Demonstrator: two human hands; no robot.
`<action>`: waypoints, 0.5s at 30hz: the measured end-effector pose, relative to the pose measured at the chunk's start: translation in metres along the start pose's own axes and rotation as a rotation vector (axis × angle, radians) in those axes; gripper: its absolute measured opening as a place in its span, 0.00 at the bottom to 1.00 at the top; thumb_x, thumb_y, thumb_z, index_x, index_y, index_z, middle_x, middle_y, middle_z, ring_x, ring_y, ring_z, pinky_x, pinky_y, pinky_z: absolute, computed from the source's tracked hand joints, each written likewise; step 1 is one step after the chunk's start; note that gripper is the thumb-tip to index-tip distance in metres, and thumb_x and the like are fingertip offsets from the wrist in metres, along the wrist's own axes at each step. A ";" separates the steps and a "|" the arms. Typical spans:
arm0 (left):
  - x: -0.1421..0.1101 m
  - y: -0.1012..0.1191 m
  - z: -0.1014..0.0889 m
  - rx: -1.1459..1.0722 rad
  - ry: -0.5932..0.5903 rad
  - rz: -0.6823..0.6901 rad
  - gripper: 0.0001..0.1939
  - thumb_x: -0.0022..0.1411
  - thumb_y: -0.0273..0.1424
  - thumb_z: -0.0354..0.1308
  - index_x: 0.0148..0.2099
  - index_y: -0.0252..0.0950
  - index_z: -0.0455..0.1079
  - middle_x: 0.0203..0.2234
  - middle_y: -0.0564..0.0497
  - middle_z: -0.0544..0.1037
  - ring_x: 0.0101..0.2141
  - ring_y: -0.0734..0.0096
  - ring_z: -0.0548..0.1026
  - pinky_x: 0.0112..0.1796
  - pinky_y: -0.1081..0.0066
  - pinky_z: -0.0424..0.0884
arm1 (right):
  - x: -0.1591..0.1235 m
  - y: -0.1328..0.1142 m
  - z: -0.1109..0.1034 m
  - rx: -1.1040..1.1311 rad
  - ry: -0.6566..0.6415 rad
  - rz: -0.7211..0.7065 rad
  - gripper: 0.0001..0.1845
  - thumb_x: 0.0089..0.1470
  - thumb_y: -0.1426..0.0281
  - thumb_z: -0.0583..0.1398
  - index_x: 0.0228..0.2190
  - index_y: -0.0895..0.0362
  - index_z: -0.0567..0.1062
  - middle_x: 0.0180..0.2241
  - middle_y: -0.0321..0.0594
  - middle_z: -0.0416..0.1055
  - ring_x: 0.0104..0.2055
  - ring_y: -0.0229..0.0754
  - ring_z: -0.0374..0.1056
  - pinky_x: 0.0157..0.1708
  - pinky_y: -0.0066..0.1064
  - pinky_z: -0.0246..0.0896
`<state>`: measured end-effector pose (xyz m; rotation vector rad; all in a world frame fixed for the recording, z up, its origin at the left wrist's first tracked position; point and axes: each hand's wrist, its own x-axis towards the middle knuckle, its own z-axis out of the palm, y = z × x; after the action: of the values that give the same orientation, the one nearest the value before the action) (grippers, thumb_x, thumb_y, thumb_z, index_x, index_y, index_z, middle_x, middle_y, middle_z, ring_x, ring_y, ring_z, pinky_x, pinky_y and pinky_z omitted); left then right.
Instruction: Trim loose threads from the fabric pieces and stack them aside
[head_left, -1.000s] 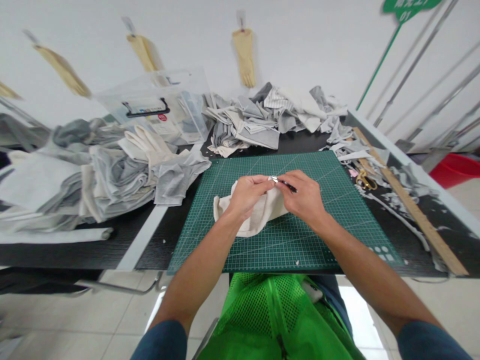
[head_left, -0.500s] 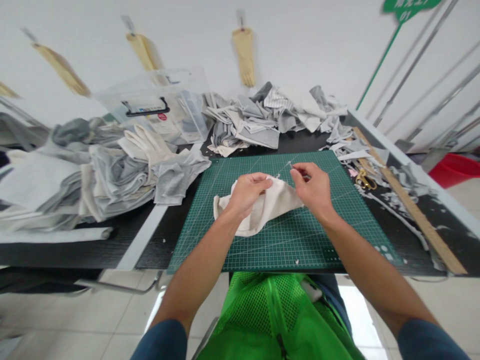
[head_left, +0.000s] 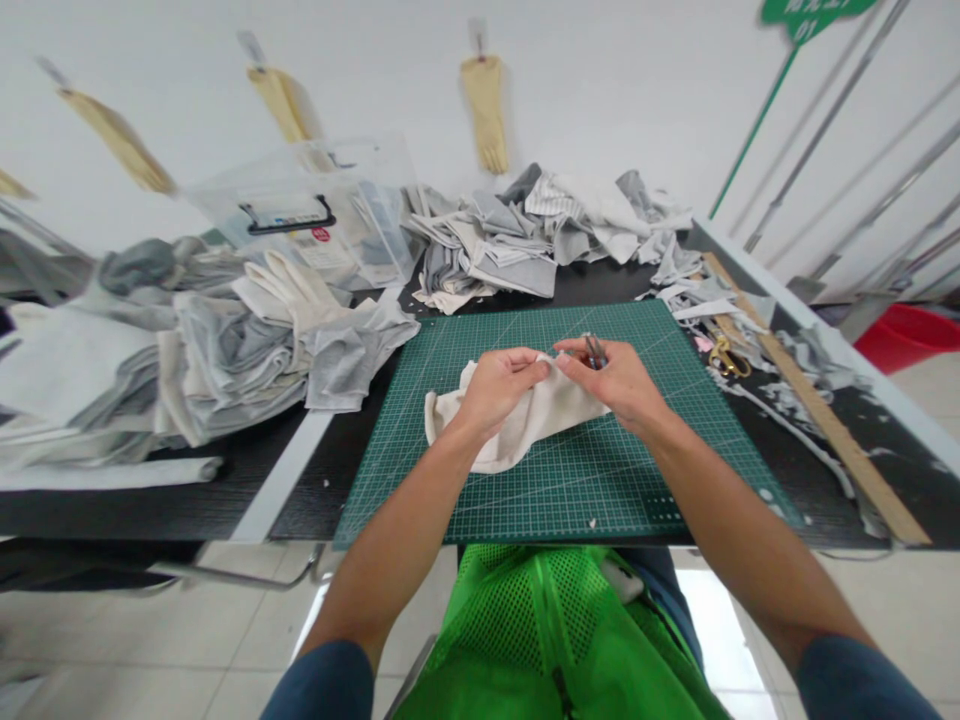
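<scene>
A piece of cream cloth lies bunched on the green cutting mat, its upper edge lifted. My left hand is closed, pinching that edge between thumb and fingers. Close beside it on the right, my right hand has thumb and forefinger pressed together at the same edge. Tucked in the right hand is a small metal tool that looks like thread snips; its tips point up and away. Fingers hide part of the tool and whatever is pinched at the edge.
Grey and cream cloth pieces are heaped at the left, with more behind the mat. A clear plastic box stands at the back left. On the right lie gold-handled scissors, scraps and a long wooden ruler.
My right hand has moved left to the cloth edge near my left thumb. The metal tool has swung from pointing left to sitting back inside the hand. My left hand stays put.
</scene>
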<state>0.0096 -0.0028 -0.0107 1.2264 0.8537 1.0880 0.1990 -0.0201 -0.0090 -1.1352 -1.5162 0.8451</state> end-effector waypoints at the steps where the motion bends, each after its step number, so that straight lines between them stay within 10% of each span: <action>1: 0.000 0.000 0.001 0.010 0.001 0.004 0.11 0.52 0.35 0.74 0.36 0.35 0.82 0.31 0.50 0.82 0.32 0.73 0.75 0.39 0.70 0.70 | 0.000 0.001 0.001 0.026 -0.020 0.002 0.18 0.54 0.55 0.70 0.39 0.56 0.85 0.29 0.38 0.78 0.28 0.38 0.67 0.29 0.32 0.63; 9: 0.000 -0.002 -0.001 0.083 0.050 -0.039 0.11 0.53 0.37 0.73 0.33 0.35 0.82 0.29 0.49 0.82 0.30 0.72 0.74 0.35 0.70 0.70 | 0.002 0.004 0.001 -0.022 0.282 -0.004 0.20 0.59 0.52 0.66 0.27 0.56 0.82 0.25 0.37 0.75 0.26 0.38 0.65 0.28 0.32 0.60; 15: 0.001 -0.005 -0.002 0.185 0.039 -0.002 0.07 0.55 0.34 0.70 0.33 0.35 0.83 0.28 0.50 0.82 0.29 0.73 0.73 0.34 0.71 0.67 | -0.003 -0.002 0.009 -0.177 0.147 -0.172 0.13 0.57 0.59 0.69 0.40 0.53 0.85 0.33 0.37 0.77 0.30 0.38 0.67 0.33 0.33 0.63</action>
<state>0.0090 -0.0013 -0.0156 1.3606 1.0024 1.0519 0.1902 -0.0230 -0.0098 -1.1492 -1.5631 0.5082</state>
